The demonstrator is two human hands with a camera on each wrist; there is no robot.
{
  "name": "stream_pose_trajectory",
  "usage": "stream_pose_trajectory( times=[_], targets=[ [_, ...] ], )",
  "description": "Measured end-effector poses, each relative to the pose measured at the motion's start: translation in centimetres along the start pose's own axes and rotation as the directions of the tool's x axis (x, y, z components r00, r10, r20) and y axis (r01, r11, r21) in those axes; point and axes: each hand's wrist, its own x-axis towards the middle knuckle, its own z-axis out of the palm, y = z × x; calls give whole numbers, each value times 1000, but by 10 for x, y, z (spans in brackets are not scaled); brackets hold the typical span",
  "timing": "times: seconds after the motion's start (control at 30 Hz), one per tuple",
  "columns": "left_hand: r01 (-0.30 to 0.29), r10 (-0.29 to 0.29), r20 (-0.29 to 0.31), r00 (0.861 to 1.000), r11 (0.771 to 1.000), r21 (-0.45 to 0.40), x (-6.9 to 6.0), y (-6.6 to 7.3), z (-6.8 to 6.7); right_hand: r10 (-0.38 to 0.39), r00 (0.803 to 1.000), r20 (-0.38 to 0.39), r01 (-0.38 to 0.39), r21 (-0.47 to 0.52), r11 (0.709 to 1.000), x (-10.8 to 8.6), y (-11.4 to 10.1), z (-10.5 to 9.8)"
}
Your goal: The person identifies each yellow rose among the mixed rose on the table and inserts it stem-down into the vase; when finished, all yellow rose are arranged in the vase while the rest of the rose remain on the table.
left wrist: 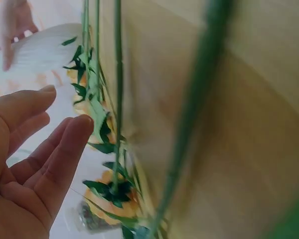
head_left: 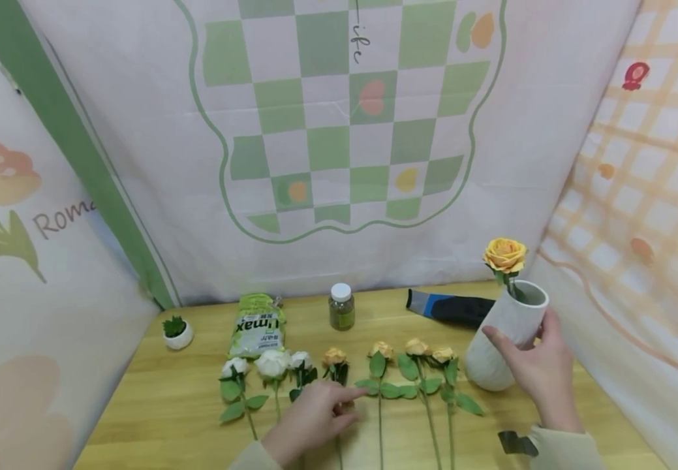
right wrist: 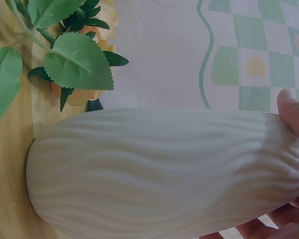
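Observation:
With fingers and thumb around its upper part, my right hand (head_left: 541,375) grips a white ribbed vase (head_left: 500,352). The vase stands on the table, and one yellow rose (head_left: 506,255) rises from its mouth. My left hand (head_left: 315,418) hovers over the stems near an orange-yellow rose (head_left: 335,357). In the left wrist view its thumb and fingers (left wrist: 65,159) are apart, with nothing between them. Several yellow roses, including one in the middle (head_left: 417,347), lie right of that hand. Several white roses, among them a large one (head_left: 273,363), lie to its left.
Along the back of the wooden table (head_left: 156,398) are a small potted succulent (head_left: 178,332), a green-and-white packet (head_left: 259,326), a white-capped jar (head_left: 341,307) and a black-and-blue handled tool (head_left: 450,308). A black piece (head_left: 517,443) lies by the right sleeve. Printed cloth hangs behind.

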Motion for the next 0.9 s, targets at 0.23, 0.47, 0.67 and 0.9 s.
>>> stream_pose_trajectory(
  times=[0.23, 0.47, 0.67, 0.9],
  targets=[
    [8, -8, -31, 1000, 1000, 16, -4, -10, 3, -11, 1000, 0, 11, -13, 1000, 1, 0, -1],
    [75, -76, -4, 997, 997, -30, -3, -13, 6, -11, 1000, 16, 11, -22, 1000, 1, 0, -1],
    [99, -99, 3, 995, 995, 6, -3, -14, 5, -14, 1000, 11, 14, -17, 1000, 1, -1, -1],
    [168, -170, 19, 985, 985, 48, -4, -14, 4, -22, 1000, -1, 22, -12, 1000, 0, -2, -2]
  ],
)
